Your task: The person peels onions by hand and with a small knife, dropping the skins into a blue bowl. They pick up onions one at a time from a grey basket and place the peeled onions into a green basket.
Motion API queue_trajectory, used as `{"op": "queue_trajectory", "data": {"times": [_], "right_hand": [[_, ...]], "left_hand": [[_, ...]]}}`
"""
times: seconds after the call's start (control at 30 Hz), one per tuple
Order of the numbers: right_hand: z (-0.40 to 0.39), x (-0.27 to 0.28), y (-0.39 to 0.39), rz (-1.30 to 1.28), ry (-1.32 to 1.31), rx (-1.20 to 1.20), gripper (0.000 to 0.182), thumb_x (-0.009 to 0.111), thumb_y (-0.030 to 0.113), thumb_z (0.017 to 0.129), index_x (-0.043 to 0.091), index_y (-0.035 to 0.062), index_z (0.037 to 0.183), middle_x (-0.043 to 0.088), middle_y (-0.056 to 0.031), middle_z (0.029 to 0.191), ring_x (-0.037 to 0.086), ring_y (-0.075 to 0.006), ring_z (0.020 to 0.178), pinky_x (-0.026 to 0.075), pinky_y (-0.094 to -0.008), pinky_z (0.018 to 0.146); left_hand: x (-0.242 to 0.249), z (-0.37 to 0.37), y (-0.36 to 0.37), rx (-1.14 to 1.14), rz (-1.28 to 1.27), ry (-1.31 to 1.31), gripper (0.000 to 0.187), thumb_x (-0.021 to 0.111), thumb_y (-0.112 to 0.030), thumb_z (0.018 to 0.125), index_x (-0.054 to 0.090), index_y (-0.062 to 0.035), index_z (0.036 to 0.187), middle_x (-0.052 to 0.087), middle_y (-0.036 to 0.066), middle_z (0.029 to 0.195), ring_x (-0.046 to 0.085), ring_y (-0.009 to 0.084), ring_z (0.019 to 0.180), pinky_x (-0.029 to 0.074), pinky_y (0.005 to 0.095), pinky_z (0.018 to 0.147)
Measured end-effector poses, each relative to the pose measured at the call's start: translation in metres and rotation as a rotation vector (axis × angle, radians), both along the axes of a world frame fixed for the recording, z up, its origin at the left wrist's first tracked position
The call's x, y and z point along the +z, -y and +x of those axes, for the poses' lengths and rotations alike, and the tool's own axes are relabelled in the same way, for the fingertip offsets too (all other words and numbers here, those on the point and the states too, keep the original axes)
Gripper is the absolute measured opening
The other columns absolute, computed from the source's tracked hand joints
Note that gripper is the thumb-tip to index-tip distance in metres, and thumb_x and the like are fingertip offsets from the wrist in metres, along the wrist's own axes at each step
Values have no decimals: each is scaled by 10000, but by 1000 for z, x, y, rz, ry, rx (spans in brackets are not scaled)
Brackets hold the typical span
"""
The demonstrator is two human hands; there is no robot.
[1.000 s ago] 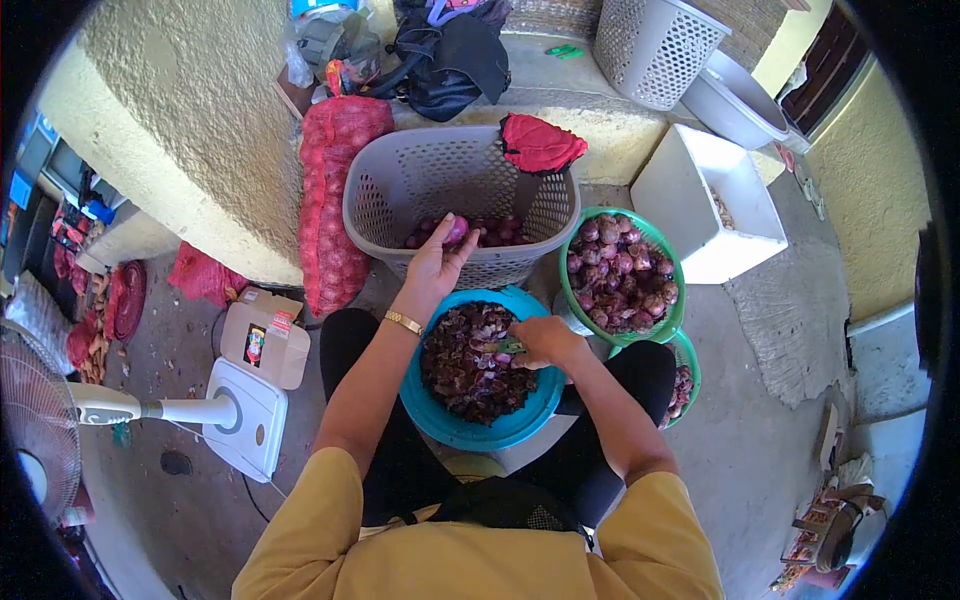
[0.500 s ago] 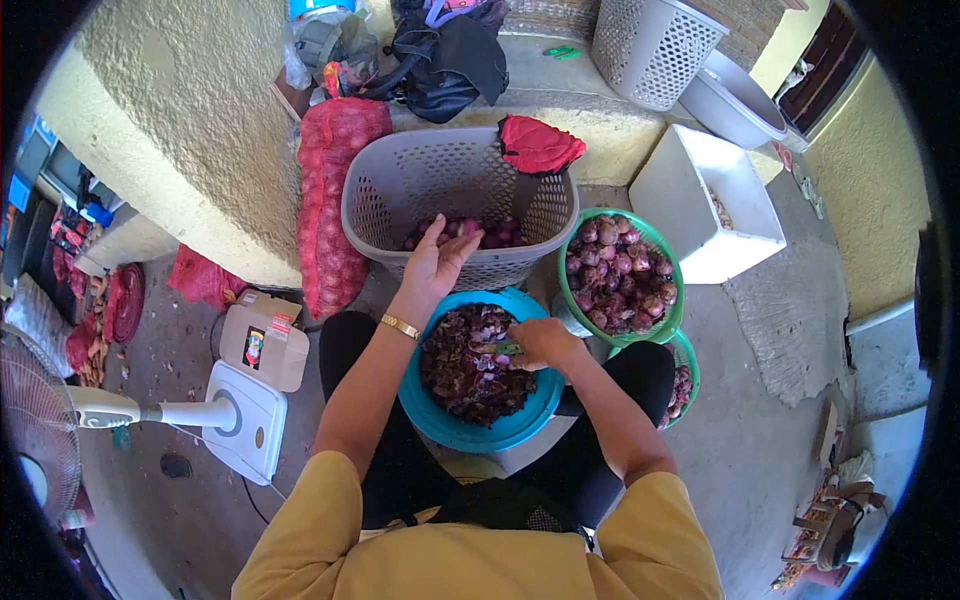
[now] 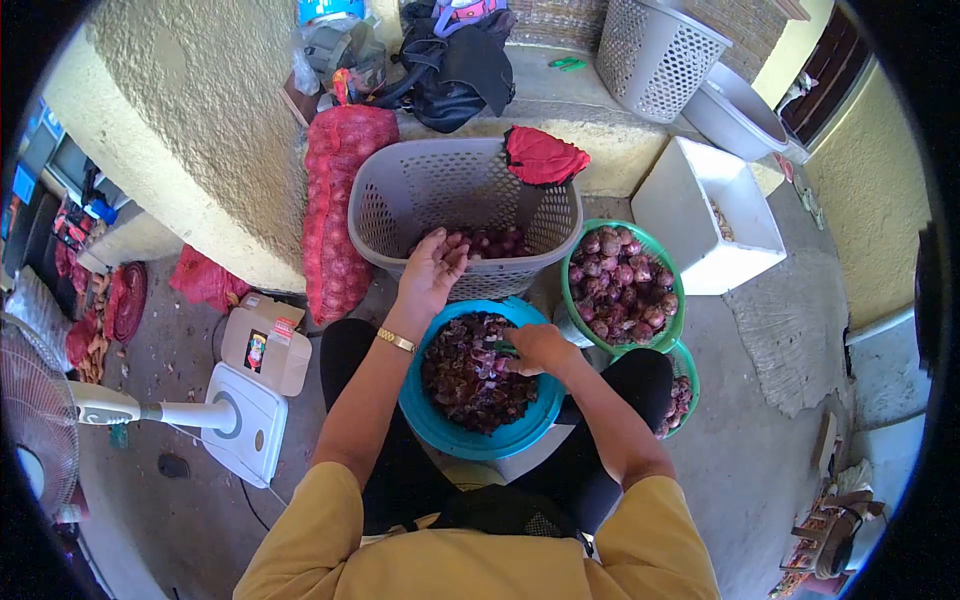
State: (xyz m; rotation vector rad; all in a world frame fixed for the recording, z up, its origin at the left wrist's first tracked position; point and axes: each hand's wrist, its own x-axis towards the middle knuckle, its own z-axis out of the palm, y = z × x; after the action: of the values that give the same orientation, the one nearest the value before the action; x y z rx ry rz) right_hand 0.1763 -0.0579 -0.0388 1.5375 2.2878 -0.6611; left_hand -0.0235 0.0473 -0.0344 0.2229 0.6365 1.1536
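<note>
1. A round, smooth turquoise plastic basin (image 3: 548,402) sits between the person's knees, heaped with dry, papery, dark-purple onion skins (image 3: 470,385). Clock directions below run from its centre.
2. At 12 o'clock stands an oblong grey plastic laundry basket (image 3: 425,185) with perforated walls; round, glossy red onions (image 3: 495,243) lie in its bottom. A crumpled red cloth (image 3: 545,157) hangs over its rim.
3. At 2 o'clock, a round green plastic basket (image 3: 676,325) holds rough-skinned red onions (image 3: 620,285); farther out is a smooth, square-cornered white box (image 3: 675,215).
4. At 11 o'clock, a long, bulging red mesh sack (image 3: 340,220) leans near the textured wall.
5. The left hand (image 3: 430,275), at 11 o'clock, is raised at the laundry basket's near rim, palm turned inward, fingers loosely curled and apparently released.
6. The right hand (image 3: 545,350), at 2 o'clock, reaches over the basin, knuckles up, fingers wrapped around a small green-handled tool (image 3: 506,348), its tip hard to make out.
</note>
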Motion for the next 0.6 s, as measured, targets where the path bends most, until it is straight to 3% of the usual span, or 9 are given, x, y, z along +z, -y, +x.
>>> {"op": "queue_trajectory", "data": {"times": [0.1,0.17,0.2,0.27,0.4,0.5,0.57,0.6], "right_hand": [[0,3,0,-45,24,-1,499,709,414,800,598,53,1126,681,-195,947,661,-391,926,521,-495,797],[2,-2,-1,-62,46,40,486,703,422,805,612,56,1111,681,-198,965,661,-388,936,521,-491,809],[2,-5,-2,-57,47,42,486,703,422,805,612,56,1111,681,-198,965,661,-388,936,521,-491,809],[1,-8,-3,-72,56,35,476,703,424,807,621,55,1097,682,-198,978,661,-388,944,521,-491,813],[1,-10,-1,-61,59,48,495,714,441,793,626,58,1094,684,-189,993,657,-389,952,524,-483,816],[4,-19,-3,-15,2,55,462,725,390,778,648,14,1036,685,-164,1037,667,-335,993,544,-474,810],[1,-7,0,-32,-42,-103,434,727,373,768,657,16,1005,687,-161,1029,672,-329,979,552,-470,785],[-1,20,4,-31,-30,-22,415,724,365,768,661,17,986,692,-166,1005,678,-327,959,558,-464,766]], "left_hand": [[29,3,17,41,148,-197,240,584,-173,950,552,-63,1161,593,121,1152,602,256,1022,510,383,892],[58,4,32,40,445,-621,219,602,-119,934,570,-70,1145,578,68,1125,609,203,958,497,334,854],[67,2,40,43,449,-620,219,602,-119,934,570,-70,1145,578,68,1125,609,203,958,497,334,854],[84,-8,57,41,1104,-1025,239,586,-74,917,564,-55,1154,560,86,1141,602,237,975,484,332,859],[193,-25,108,-224,1649,-1523,311,642,-73,816,572,-67,1119,546,120,1147,583,320,1050,489,367,897],[248,-32,138,-238,1791,-1551,239,651,-84,829,633,-58,1066,604,152,1121,634,352,947,537,395,815],[274,-38,150,-46,1952,-1486,239,681,-110,746,626,-82,977,598,96,1135,650,269,901,546,361,709],[278,-41,152,-46,1952,-1487,239,681,-110,746,626,-82,977,598,96,1135,650,269,901,546,361,709]]}}
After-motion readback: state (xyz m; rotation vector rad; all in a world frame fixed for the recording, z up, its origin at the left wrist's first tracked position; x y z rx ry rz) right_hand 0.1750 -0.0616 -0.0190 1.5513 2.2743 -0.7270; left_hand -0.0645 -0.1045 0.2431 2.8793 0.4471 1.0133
